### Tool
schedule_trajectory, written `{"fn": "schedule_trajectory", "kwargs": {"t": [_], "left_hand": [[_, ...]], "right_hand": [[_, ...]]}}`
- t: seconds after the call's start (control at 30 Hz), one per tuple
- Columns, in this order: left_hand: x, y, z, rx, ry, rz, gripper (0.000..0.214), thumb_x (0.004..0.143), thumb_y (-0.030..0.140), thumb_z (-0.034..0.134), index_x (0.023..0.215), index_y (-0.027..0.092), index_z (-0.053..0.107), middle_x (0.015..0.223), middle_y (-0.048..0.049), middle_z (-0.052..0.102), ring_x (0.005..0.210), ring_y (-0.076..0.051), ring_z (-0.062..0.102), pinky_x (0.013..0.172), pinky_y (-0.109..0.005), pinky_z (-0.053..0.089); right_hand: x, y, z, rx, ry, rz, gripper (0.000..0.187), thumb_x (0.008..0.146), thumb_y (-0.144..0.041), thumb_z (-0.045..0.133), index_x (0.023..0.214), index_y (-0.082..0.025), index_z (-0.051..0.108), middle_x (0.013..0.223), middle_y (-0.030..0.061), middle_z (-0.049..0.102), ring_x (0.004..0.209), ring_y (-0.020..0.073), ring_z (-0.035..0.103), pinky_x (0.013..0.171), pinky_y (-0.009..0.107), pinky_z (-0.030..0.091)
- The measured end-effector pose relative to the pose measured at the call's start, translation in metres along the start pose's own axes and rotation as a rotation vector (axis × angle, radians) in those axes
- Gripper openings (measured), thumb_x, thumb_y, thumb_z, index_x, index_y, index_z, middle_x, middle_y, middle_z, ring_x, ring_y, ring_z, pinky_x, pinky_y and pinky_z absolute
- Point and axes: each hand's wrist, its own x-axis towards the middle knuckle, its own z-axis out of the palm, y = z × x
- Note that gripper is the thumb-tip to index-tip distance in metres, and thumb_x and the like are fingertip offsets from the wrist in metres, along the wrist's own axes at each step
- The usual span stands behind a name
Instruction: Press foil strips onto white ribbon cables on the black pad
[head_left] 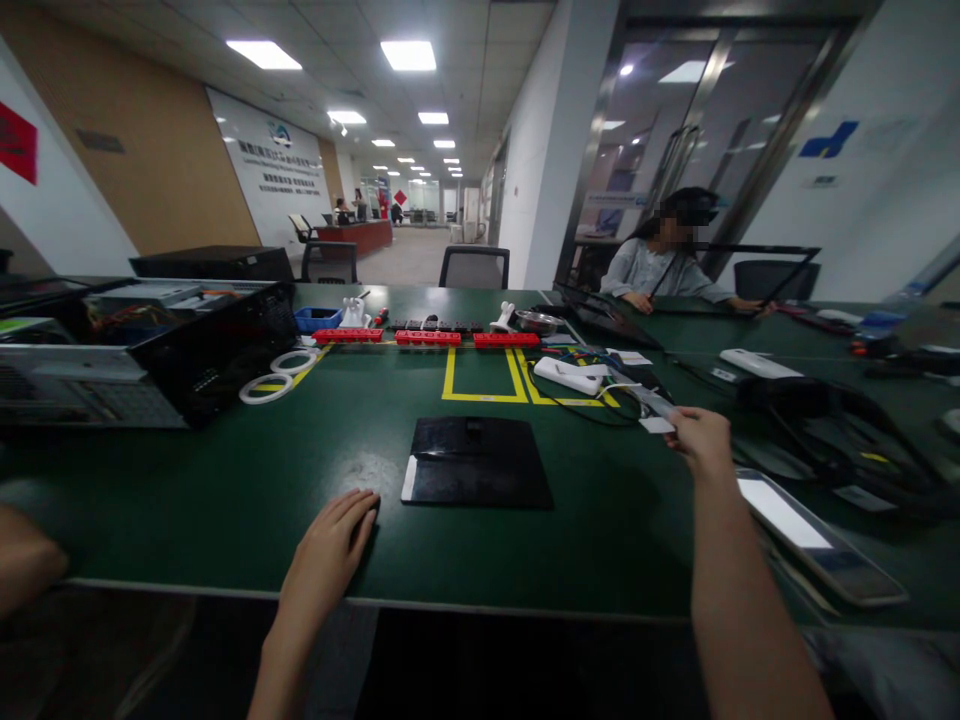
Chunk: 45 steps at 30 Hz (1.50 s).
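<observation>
My left hand (pixel 330 548) lies on the green table near its front edge, fingers stretched out and holding nothing. To its right sits a flat black panel (pixel 480 465), probably a monitor stand base, with a white label at its left edge. At the right, my right hand (pixel 700 437) is closed on a thin, pale translucent strip (pixel 658 403). A white tag (pixel 657 426) hangs by the fingertips. Beyond that hand are tangled cables (pixel 637 385) and a white power strip (pixel 570 376); whether the held strip joins them I cannot tell.
An opened computer case (pixel 217 350) stands at the left, near white cable rings (pixel 266 388). Red slotted strips (pixel 427 338) line the back behind yellow tape outlines (pixel 484 398). A phone (pixel 817 535) and black headset (pixel 840 430) lie right. Another person (pixel 660 265) sits opposite; someone's arm (pixel 26 560) shows left.
</observation>
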Motion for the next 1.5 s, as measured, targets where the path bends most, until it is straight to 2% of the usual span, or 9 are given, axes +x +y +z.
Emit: {"fn": "schedule_trajectory", "kwargs": {"t": [0.1, 0.2, 0.33, 0.6, 0.73, 0.87, 1.03, 1.3, 1.5], "left_hand": [[0.0, 0.0, 0.0, -0.004, -0.002, 0.002, 0.035, 0.091, 0.037, 0.04, 0.111, 0.021, 0.063, 0.116, -0.0061, 0.065, 0.112, -0.023, 0.056, 0.1, -0.041, 0.04], [0.0, 0.0, 0.0, -0.009, 0.002, 0.002, 0.034, 0.09, 0.036, 0.04, 0.111, 0.021, 0.063, 0.116, -0.006, 0.065, 0.112, -0.023, 0.056, 0.1, -0.041, 0.04], [0.0, -0.001, 0.0, -0.017, 0.014, 0.004, 0.033, 0.09, 0.036, 0.04, 0.11, 0.023, 0.064, 0.115, -0.0053, 0.066, 0.11, -0.023, 0.057, 0.099, -0.041, 0.041], [-0.001, 0.001, -0.001, -0.021, 0.015, -0.016, 0.033, 0.09, 0.035, 0.041, 0.11, 0.023, 0.063, 0.116, -0.0044, 0.065, 0.112, -0.022, 0.056, 0.099, -0.041, 0.041], [-0.001, 0.003, -0.002, -0.021, 0.014, -0.016, 0.032, 0.09, 0.035, 0.042, 0.111, 0.023, 0.063, 0.116, -0.0047, 0.065, 0.113, -0.022, 0.055, 0.1, -0.04, 0.04], [-0.001, 0.002, -0.002, -0.014, 0.004, -0.029, 0.033, 0.09, 0.035, 0.041, 0.112, 0.021, 0.063, 0.117, -0.005, 0.065, 0.114, -0.022, 0.055, 0.1, -0.04, 0.04], [-0.001, 0.002, -0.001, -0.01, 0.002, -0.017, 0.033, 0.09, 0.035, 0.041, 0.111, 0.022, 0.063, 0.116, -0.0051, 0.065, 0.113, -0.023, 0.055, 0.1, -0.04, 0.04], [-0.001, -0.002, 0.003, -0.035, 0.024, 0.009, 0.034, 0.09, 0.036, 0.04, 0.11, 0.022, 0.064, 0.115, -0.006, 0.065, 0.111, -0.023, 0.057, 0.099, -0.041, 0.042], [-0.001, -0.002, 0.004, -0.014, 0.005, 0.003, 0.035, 0.091, 0.035, 0.038, 0.113, 0.021, 0.062, 0.117, -0.0064, 0.064, 0.113, -0.023, 0.055, 0.101, -0.042, 0.039]], "right_hand": [[-0.002, -0.002, 0.0, 0.034, 0.096, 0.083, 0.019, 0.07, -0.017, 0.056, 0.088, -0.012, 0.061, 0.047, 0.0045, 0.052, 0.039, 0.019, 0.052, 0.036, 0.028, 0.043], [-0.008, -0.01, 0.001, 0.057, 0.122, 0.062, 0.028, 0.072, -0.018, 0.055, 0.099, -0.011, 0.06, 0.064, 0.0099, 0.061, 0.043, 0.017, 0.053, 0.038, 0.027, 0.044], [-0.02, -0.025, 0.002, 0.039, 0.104, -0.058, 0.032, 0.077, -0.021, 0.053, 0.108, -0.013, 0.058, 0.081, 0.0126, 0.064, 0.049, 0.0158, 0.055, 0.043, 0.025, 0.045], [-0.045, -0.056, 0.012, 0.018, 0.072, -0.41, 0.034, 0.081, -0.034, 0.049, 0.108, -0.016, 0.059, 0.066, 0.0016, 0.053, 0.051, 0.0144, 0.049, 0.046, 0.025, 0.044], [-0.057, -0.069, 0.015, 0.21, -0.074, -0.446, 0.033, 0.078, -0.038, 0.054, 0.105, -0.018, 0.057, 0.068, 0.0012, 0.054, 0.052, 0.0142, 0.05, 0.045, 0.025, 0.044], [-0.067, -0.077, 0.012, 0.418, -0.209, -0.358, 0.035, 0.073, -0.041, 0.061, 0.1, -0.021, 0.053, 0.074, 0.0024, 0.057, 0.056, 0.0149, 0.051, 0.047, 0.025, 0.043], [-0.076, -0.076, 0.007, 0.557, -0.549, -0.293, 0.041, 0.068, -0.048, 0.067, 0.093, -0.023, 0.047, 0.067, -0.0007, 0.053, 0.053, 0.0142, 0.05, 0.048, 0.025, 0.04], [-0.083, -0.074, 0.038, 0.331, -1.139, -0.342, 0.037, 0.075, -0.047, 0.066, 0.09, -0.015, 0.053, 0.071, 0.0022, 0.057, 0.061, 0.012, 0.051, 0.053, 0.022, 0.037], [-0.093, -0.07, 0.07, 0.146, -1.345, -0.305, 0.036, 0.08, -0.045, 0.06, 0.098, -0.015, 0.051, 0.065, -0.0028, 0.051, 0.052, 0.0082, 0.045, 0.044, 0.018, 0.034]]}}
